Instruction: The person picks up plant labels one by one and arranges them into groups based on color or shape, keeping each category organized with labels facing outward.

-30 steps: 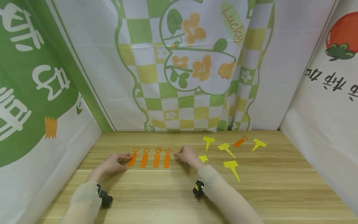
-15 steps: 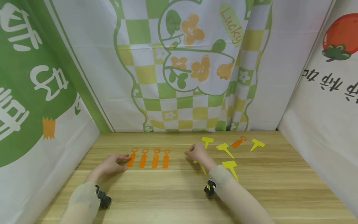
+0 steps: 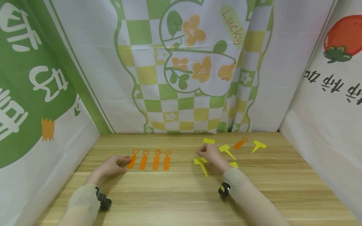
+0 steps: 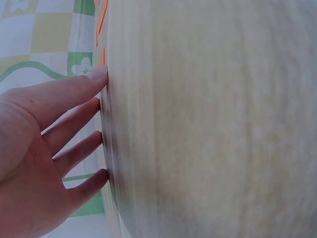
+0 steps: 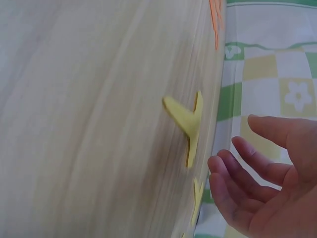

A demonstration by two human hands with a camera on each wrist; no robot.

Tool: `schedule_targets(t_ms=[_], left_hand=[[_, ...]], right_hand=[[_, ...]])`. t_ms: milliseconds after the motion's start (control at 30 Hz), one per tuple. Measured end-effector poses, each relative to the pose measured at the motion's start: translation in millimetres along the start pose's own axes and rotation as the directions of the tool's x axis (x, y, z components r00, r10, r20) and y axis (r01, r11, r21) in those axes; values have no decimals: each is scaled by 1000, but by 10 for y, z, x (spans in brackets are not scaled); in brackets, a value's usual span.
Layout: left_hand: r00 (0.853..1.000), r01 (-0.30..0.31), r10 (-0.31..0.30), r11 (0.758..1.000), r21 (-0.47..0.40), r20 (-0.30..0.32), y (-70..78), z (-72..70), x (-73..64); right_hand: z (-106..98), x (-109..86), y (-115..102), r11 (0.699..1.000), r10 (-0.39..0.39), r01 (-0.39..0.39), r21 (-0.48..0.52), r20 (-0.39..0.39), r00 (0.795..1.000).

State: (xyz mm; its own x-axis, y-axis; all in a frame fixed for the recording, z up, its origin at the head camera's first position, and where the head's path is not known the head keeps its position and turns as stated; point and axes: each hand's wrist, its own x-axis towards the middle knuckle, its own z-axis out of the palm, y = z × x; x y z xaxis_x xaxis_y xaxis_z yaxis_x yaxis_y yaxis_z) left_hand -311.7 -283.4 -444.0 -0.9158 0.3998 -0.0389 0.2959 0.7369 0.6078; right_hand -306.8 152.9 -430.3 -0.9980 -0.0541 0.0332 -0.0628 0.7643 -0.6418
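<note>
Four orange tags [image 3: 156,162] lay in a row on the left of the bench [image 3: 158,194], apart from one another, rings toward the far side; that much of the lining-up looked done. A fifth orange tag [image 3: 238,144] lay well apart on the far right, among five yellow markers [image 3: 200,161], so adding it to the row seemed to be what was left. The yellow pieces pointed various ways and looked unarranged (one was largely covered by the right sleeve [image 3: 238,178]).

The left grip [image 3: 113,164] was released, its fingers extended and their tips at the leftmost tag [image 3: 131,163]; whether they pressed on it could not be told. The right grip [image 3: 212,153] was between a nearer and a farther yellow marker, fingers loosely bent, grasping nothing. With neither grip carrying a piece, no placement appeared under way.
</note>
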Motion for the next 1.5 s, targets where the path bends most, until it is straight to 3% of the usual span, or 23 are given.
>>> schedule_targets(t_ms=[300,633,1100,1500], left_hand=[[1000,2,-2,1000,-2,2,-27,6,5],[1000,-1,1,1000,-20,1,-51,4,7],[1000,-8,8,1000,-9,1,-25,0,4],[1000,-10,10,1000,-8,-5,-40,2,5]], right_hand=[[-183,9,236,996,-33,30,-79,-37,999],[-376,24,484,995,32,-34,-89,-25,999],[-576,74,800,993,-4,-7,-120,-91,996],[-758,72,975,983,89,-97,-156,-53,995]])
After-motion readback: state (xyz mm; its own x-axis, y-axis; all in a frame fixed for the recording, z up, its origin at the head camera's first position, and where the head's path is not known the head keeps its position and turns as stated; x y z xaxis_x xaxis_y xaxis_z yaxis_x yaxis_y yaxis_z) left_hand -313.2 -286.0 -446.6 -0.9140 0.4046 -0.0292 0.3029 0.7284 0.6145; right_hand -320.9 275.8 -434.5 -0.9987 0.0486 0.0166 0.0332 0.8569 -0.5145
